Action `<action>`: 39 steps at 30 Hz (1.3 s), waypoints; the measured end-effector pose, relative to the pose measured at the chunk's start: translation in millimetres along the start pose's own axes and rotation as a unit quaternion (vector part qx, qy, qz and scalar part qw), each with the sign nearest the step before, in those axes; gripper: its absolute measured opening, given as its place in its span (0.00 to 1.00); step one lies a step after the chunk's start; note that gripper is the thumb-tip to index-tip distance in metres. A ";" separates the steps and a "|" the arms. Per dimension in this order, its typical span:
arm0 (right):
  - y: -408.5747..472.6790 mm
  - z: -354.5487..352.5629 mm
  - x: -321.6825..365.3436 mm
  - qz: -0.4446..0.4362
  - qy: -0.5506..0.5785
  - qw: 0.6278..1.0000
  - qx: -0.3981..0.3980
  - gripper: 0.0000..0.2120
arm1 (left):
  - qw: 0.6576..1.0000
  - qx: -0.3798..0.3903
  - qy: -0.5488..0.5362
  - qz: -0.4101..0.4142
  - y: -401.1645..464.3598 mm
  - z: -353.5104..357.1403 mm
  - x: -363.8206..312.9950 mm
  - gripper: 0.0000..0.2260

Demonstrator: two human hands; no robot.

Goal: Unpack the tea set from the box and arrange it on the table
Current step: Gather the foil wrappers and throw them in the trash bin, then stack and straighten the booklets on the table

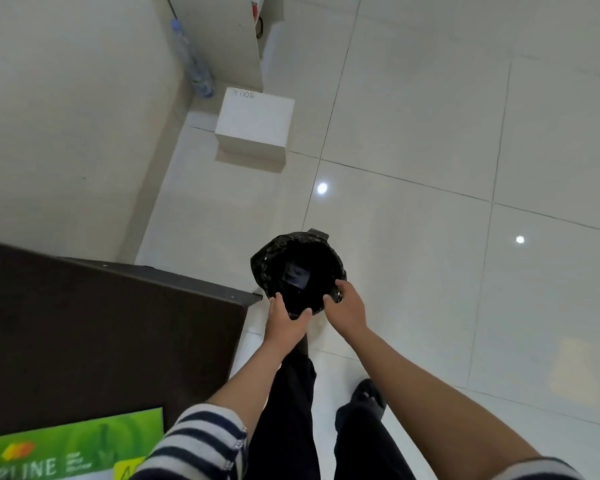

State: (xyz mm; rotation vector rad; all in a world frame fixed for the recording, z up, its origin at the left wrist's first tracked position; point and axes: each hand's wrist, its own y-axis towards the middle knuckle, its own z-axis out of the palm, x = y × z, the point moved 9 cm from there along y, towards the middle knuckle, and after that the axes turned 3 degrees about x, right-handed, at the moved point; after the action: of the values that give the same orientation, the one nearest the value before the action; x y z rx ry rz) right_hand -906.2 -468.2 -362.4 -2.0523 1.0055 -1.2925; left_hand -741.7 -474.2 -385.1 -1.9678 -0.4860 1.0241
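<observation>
I look down at a small bin lined with a black plastic bag (297, 268) standing on the tiled floor just off the table's corner. Something square and dark lies inside it; I cannot tell what it is. My left hand (286, 318) hangs over the bin's near rim, fingers spread, nothing in it. My right hand (349, 304) is at the rim's right side, fingertips touching the bag's edge. The green printed box (73, 445) lies on the dark brown table (101, 334) at the bottom left. No tea set piece is in view.
A white cardboard box (253, 124) sits on the floor by the wall, with a clear plastic water bottle (194, 60) behind it. A white cabinet (236, 36) stands at the top. My legs and a dark sandal (368, 396) are below the bin.
</observation>
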 end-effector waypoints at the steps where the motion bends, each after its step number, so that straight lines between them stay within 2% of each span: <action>1: -2.2 -1.2 4.4 -0.009 0.000 1.000 0.006 0.24 | 1.000 -0.012 -0.002 0.004 -3.3 -2.6 -4.3 0.39; 8: -27.2 -15.8 35.4 -0.087 -0.001 0.994 0.063 0.23 | 0.992 -0.090 -0.086 0.022 -46.2 -9.3 -16.9 0.39; 14: -72.9 -21.0 63.2 -0.189 -0.059 0.972 0.127 0.19 | 0.960 -0.248 -0.129 0.028 -128.2 -14.7 -18.1 0.16; 16: -93.2 -14.3 74.0 -0.229 -0.068 0.960 0.149 0.17 | 0.937 -0.307 -0.163 0.033 -156.5 -20.0 -8.3 0.07; 20: -144.3 14.9 91.9 -0.319 -0.112 0.923 0.184 0.12 | 0.875 -0.433 -0.217 0.019 -213.7 -33.5 27.5 0.09; 26: -232.2 87.5 96.6 -0.431 -0.159 0.859 0.227 0.08 | 0.778 -0.569 -0.267 -0.007 -308.8 -60.1 105.5 0.03; 29: -271.5 128.1 92.5 -0.467 -0.186 0.826 0.256 0.07 | 0.744 -0.595 -0.301 -0.034 -342.0 -66.1 155.9 0.02; 32: -302.8 163.9 94.3 -0.493 -0.208 0.805 0.255 0.08 | 0.729 -0.603 -0.320 -0.052 -369.0 -73.9 200.9 0.02; 39: -347.8 238.9 110.7 -0.538 -0.295 0.762 0.206 0.12 | 0.741 -0.585 -0.320 -0.082 -395.1 -123.9 289.6 0.08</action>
State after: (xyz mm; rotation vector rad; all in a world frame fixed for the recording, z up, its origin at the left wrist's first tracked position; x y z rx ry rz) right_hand -548.8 -341.9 -146.4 -2.4094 -0.8315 -0.9854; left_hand -455.1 -123.5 -160.9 -2.4219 -2.0657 1.4415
